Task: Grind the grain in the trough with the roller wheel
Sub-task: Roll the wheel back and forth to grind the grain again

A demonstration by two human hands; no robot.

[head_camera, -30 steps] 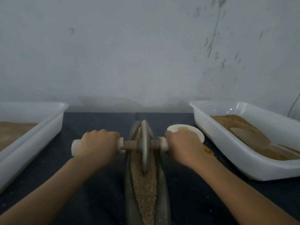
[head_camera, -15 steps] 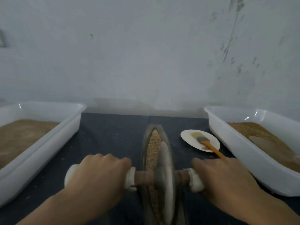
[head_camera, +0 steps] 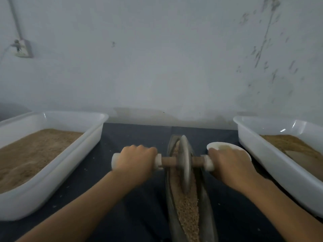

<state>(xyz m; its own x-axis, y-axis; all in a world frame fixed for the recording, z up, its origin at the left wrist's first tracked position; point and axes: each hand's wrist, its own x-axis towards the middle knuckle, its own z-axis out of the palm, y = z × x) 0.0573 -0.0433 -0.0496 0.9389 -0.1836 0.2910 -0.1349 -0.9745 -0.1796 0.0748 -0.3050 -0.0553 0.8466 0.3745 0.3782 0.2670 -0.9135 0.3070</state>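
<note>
Brown grain (head_camera: 187, 205) lies along the trough (head_camera: 208, 210) as both hands (head_camera: 134, 161) (head_camera: 230, 165), clamped on its handles, have pushed the wheel (head_camera: 185, 161) back toward the far end, another grinding pass
</note>
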